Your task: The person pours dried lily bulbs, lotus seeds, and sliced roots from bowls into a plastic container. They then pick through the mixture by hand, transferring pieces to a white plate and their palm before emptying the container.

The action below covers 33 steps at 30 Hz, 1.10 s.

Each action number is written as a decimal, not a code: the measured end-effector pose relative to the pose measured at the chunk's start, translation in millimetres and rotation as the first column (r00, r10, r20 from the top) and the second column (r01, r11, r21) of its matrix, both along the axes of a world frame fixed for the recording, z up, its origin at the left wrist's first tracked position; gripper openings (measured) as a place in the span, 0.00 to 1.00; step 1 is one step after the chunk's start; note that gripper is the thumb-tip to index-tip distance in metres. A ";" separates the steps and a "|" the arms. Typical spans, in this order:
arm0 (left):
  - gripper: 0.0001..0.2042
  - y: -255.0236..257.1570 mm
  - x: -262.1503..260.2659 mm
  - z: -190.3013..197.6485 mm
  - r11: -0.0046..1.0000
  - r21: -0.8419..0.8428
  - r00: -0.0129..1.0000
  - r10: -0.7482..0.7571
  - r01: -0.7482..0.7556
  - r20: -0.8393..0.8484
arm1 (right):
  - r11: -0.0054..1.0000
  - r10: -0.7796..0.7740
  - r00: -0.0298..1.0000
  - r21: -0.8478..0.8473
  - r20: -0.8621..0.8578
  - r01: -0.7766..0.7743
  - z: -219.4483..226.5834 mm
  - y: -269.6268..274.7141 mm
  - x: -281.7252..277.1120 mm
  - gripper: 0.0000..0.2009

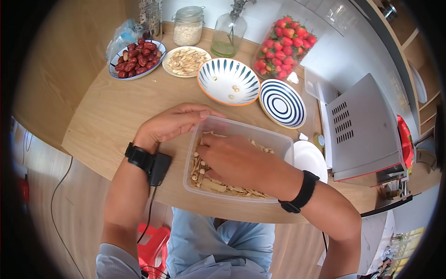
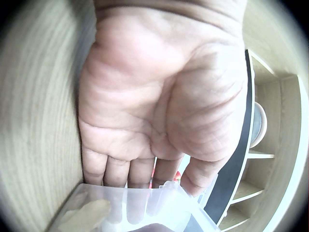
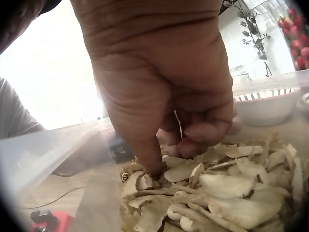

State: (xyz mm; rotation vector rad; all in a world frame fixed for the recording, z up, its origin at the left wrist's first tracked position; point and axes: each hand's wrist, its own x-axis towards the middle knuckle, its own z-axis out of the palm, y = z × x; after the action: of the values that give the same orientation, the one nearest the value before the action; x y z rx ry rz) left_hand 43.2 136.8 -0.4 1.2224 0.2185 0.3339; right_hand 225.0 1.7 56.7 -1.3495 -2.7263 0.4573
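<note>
While left hand [image 1: 171,123], straight-fingered, touches tub [image 1: 246,127], right hand [image 1: 232,160] — curled — touches slices [image 3: 229,186]

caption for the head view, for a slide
Right hand among pale slices in a plastic container, left hand at its corner, strawberries and red dates beyond.

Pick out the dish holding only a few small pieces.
The orange-rimmed bowl with dark radiating stripes; the red-fruit dish and pale-slice plate are heaped instead.

A greyish top [image 1: 117,261], pale blue trousers [image 1: 190,239], black wrist straps [image 1: 303,191] and a cabled black box [image 1: 160,169] are worn.
</note>
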 end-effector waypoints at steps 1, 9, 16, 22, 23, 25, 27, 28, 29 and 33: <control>0.24 -1.2 -0.3 1.5 1.000 -0.001 1.000 0.009 -0.009 -0.006 | 1.000 -0.005 1.000 -0.008 0.007 0.005 0.5 -0.3 -1.6 0.15; 0.23 1.7 -0.7 -0.6 1.000 0.009 1.000 -0.005 0.005 -0.004 | 0.998 0.009 1.000 -0.055 0.001 -0.009 2.7 1.4 -4.8 0.15; 0.22 3.0 -1.5 -2.1 1.000 0.014 1.000 -0.011 0.011 0.001 | 0.995 0.043 0.998 -0.086 -0.035 -0.046 10.1 3.8 5.8 0.11; 0.23 3.1 -0.9 -3.5 1.000 -0.021 1.000 -0.010 0.010 -0.004 | 0.986 0.120 0.993 0.116 0.000 -0.119 11.1 -2.7 9.1 0.08; 0.23 3.1 -0.5 -3.6 1.000 -0.015 1.000 -0.011 0.011 -0.001 | 0.983 0.123 0.992 0.138 0.005 -0.122 12.1 -3.2 9.0 0.08; 0.23 3.2 -0.5 -3.8 1.000 -0.006 1.000 -0.012 0.012 0.006 | 0.980 0.138 0.989 0.134 0.055 -0.145 12.7 -2.5 10.3 0.07; 0.23 3.2 -1.0 -3.3 1.000 -0.013 1.000 -0.017 0.017 0.007 | 0.984 0.140 0.983 0.096 0.117 -0.151 12.6 -0.6 13.1 0.08; 0.23 3.2 -0.9 -3.1 1.000 -0.017 1.000 -0.021 0.021 0.008 | 0.988 0.133 0.979 0.060 0.153 -0.143 11.9 0.8 15.6 0.10; 0.23 3.1 -0.7 -3.3 1.000 -0.016 1.000 -0.022 0.022 0.013 | 0.991 0.127 0.974 0.025 0.189 -0.134 12.1 1.6 18.3 0.11; 0.23 3.8 -1.5 -7.3 1.000 -0.009 1.000 0.000 0.000 0.010 | 0.998 0.062 0.998 -0.028 -0.012 -0.062 31.6 0.9 28.9 0.08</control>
State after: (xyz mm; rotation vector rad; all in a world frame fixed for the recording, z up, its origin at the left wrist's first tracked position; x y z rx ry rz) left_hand 41.7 140.6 -7.7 1.2112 0.2114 0.3382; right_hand 253.9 2.7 88.4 -1.2676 -2.7697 0.5079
